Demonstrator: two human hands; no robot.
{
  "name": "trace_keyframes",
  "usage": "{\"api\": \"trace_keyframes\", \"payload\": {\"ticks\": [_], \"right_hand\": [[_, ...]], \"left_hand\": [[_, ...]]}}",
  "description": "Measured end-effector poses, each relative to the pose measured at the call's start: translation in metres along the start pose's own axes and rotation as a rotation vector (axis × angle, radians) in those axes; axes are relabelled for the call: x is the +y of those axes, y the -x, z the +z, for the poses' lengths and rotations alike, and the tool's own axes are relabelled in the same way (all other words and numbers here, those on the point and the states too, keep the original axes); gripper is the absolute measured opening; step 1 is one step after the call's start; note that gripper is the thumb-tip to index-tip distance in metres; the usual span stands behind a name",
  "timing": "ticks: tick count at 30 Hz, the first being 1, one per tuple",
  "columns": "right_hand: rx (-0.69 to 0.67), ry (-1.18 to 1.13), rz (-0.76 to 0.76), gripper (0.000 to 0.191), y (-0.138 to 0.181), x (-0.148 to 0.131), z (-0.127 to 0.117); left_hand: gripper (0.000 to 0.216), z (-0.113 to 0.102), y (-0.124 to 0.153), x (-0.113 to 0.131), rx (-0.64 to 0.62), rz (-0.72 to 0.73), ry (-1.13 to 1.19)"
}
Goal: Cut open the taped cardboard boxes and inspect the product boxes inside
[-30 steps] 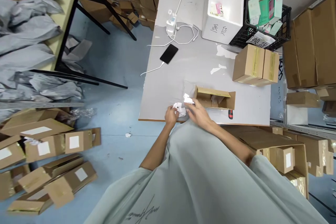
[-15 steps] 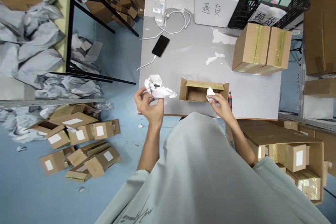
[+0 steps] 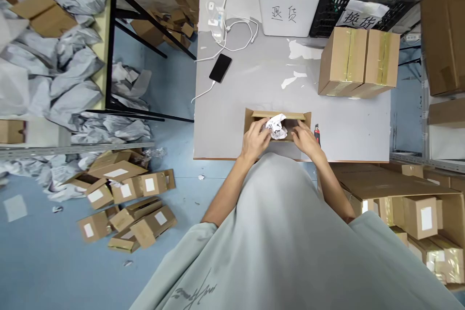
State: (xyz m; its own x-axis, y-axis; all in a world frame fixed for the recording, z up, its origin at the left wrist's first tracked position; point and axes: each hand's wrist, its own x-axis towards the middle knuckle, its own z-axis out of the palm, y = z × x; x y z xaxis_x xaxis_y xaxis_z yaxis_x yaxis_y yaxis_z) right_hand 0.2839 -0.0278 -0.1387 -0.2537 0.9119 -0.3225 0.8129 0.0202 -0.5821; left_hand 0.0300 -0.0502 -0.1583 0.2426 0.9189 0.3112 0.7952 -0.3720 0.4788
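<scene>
A small open cardboard box sits at the table's near edge, its flaps folded outward. Crumpled white paper fills part of its opening. My left hand reaches over the left side of the box, fingers closed on the left edge of that paper. At the box's right end is my right hand, with fingers apart and fingertips dipping toward the inside; no paper shows in it. The bottom of the box is mostly hidden by the paper and hands. A red and black utility knife lies just right of my right hand.
On the grey table lie a phone on a cable and a power strip. Two taped cartons, a white bin and a black crate stand farther back. Cartons litter the floor at left.
My left hand has moved right, bringing the crumpled paper from beside the box into its opening. The smaller paper wad in my right hand is no longer seen there.
</scene>
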Motion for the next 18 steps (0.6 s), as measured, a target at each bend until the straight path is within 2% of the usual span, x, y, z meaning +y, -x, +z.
{"api": "trace_keyframes", "payload": {"ticks": [3,5,7,9,12,14,16,18], "right_hand": [[0.057,-0.058,-0.038,0.056,-0.004,0.004,0.001],[0.092,-0.093,-0.059,0.061,-0.004,0.006,0.0],[0.141,-0.138,-0.093,0.058,-0.002,0.007,-0.003],[0.214,-0.203,-0.14,0.046,0.003,0.012,-0.008],[0.379,-0.334,-0.128,0.037,0.014,0.029,-0.013],[0.484,-0.435,-0.017,0.043,0.016,0.048,-0.009],[0.493,-0.551,0.14,0.052,0.012,0.07,0.002],[0.381,-0.653,0.251,0.057,0.002,0.087,0.018]], "left_hand": [[0.025,0.003,0.0,-0.003,-0.111,0.027,0.058],[0.026,0.005,-0.003,-0.004,-0.138,0.007,0.114],[0.024,0.004,-0.005,-0.003,-0.082,-0.057,0.16],[0.02,0.001,-0.006,-0.005,0.045,-0.163,0.186],[0.034,-0.001,0.0,-0.019,0.239,-0.408,0.26],[0.053,0.003,0.006,-0.037,0.291,-0.655,0.421],[0.07,0.012,0.012,-0.058,0.22,-0.931,0.653],[0.076,0.025,0.018,-0.074,0.041,-1.11,0.82]]}}
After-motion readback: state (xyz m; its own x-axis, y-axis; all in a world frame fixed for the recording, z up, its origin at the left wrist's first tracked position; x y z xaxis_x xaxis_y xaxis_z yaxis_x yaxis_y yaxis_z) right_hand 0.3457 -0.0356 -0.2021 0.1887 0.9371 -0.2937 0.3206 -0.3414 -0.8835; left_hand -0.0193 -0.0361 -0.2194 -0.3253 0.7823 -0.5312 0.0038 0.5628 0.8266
